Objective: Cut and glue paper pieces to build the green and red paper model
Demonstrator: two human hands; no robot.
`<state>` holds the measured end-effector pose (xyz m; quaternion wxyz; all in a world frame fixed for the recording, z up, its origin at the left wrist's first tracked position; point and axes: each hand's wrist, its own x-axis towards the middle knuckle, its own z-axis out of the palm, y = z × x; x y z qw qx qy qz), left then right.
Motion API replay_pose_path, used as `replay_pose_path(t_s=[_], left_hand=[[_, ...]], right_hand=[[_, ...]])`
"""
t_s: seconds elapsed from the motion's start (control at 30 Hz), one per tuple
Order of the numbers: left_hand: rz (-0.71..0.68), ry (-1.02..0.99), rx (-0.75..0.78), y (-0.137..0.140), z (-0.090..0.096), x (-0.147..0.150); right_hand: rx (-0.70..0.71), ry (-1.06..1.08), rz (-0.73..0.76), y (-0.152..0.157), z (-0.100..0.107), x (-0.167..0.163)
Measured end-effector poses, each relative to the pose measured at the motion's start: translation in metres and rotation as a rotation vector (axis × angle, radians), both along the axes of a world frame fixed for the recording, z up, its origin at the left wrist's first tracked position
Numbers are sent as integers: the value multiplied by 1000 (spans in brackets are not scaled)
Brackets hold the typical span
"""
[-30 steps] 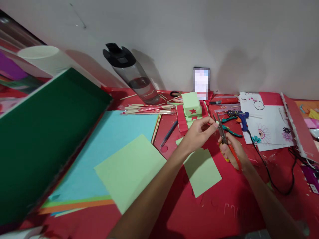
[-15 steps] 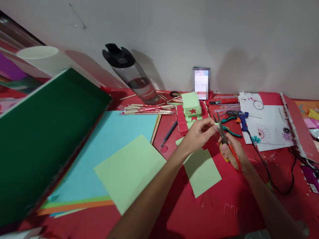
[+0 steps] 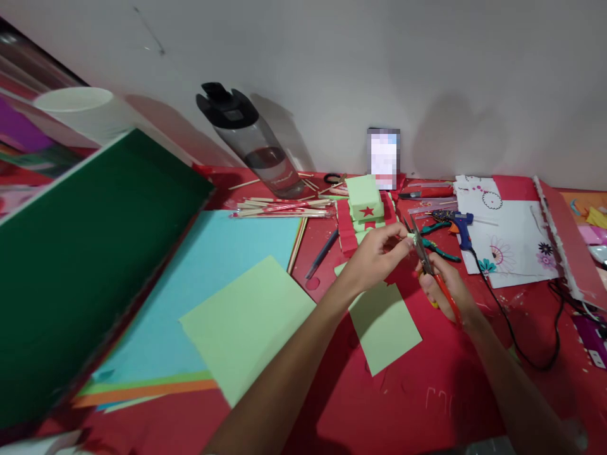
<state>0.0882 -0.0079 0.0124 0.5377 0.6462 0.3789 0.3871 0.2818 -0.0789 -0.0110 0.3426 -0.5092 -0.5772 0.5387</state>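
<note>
My left hand (image 3: 379,256) pinches a small piece of light green paper (image 3: 411,238) between thumb and fingers. In my right hand (image 3: 446,287) are scissors (image 3: 422,249) with red and yellow handles, their blades slightly parted at the green piece. Just behind my left hand stands a paper model (image 3: 364,205) in light green and red, with a red star on its green block. Below my hands a light green sheet (image 3: 385,328) lies on the red table. A bigger green sheet (image 3: 251,325) is to the left, partly covered by my left forearm.
A blue glue gun (image 3: 459,226) and green-handled pliers (image 3: 439,245) lie right of my hands, its cord trailing forward. A water bottle (image 3: 258,148), wooden sticks (image 3: 279,207) and a phone (image 3: 384,158) are at the back. A dark green board (image 3: 95,265) leans at left over blue paper (image 3: 190,297).
The scissor blades stand a little wider apart, and the fingers of my right hand have shifted slightly on the handles. My left hand stays in place with the green piece.
</note>
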Motion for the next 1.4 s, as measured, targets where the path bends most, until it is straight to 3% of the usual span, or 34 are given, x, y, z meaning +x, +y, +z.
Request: replay_pose_path(t_s=[0.37,0.83,1.4], left_hand=[[-11,78,76,1,4,-5],[-17,5,0,0,2,-3],[-26,-81,9,0,-2,1]], right_hand=[[20,-47,-6,0,3,1],[79,-40,-7,2,-13,2],[92,-15,-42,-4,-14,-4]])
